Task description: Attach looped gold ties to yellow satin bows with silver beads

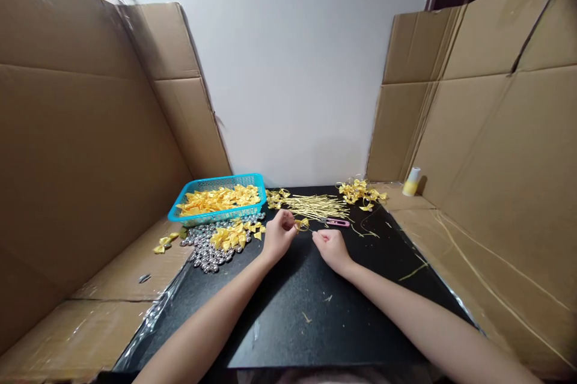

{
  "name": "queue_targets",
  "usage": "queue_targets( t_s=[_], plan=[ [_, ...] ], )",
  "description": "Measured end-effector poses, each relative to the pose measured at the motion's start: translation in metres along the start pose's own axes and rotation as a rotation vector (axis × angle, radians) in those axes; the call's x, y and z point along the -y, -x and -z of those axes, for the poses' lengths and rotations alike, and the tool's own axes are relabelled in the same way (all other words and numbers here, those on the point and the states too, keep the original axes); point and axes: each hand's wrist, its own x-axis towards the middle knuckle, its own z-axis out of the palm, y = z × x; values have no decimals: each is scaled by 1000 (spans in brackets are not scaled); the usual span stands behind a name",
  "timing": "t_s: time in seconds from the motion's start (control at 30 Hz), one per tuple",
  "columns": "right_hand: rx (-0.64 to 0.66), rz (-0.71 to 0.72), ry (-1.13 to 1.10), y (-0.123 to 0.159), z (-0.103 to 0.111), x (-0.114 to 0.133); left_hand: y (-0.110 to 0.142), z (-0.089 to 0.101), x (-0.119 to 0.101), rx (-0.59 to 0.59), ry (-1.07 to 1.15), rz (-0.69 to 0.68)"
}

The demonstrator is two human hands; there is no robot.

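Note:
My left hand (279, 234) is closed in a pinch on a small yellow ribbon bow (302, 225), just above the black tabletop. Opposite it, my right hand (332, 247) has its fingers pressed together at the end of a thin thread that runs toward the bow. The thread is too fine to follow fully. Behind my hands lies a bundle of cut gold cords (315, 207). A pink thread snipper (338, 223) rests at its near edge.
A blue basket (216, 217) of yellow bows stands at the left. In front are silver beads (205, 255) and loose yellow bows (229, 236). Looped bows (360, 192) lie at the back right near a thread spool (412, 182). Cardboard walls (505, 149) flank the black table (288, 324).

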Motion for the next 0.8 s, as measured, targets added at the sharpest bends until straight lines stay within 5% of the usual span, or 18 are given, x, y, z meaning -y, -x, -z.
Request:
queue_targets(
  t_s=[0.27,0.4,0.57,0.7,0.8],
  plan=[
    [161,158,160,9,0,7,2,-1,-1,9,-11,-1],
    [216,257,283,0,24,16,2,-1,1,15,47,34],
    [126,25,751,-28,61,-8,3,1,-4,21,148,68],
    [190,-80,833,-41,63,-34,6,5,-28,28,187,33],
    [241,-126,838,-49,58,-40,6,10,-55,7,123,-116]
  ],
)
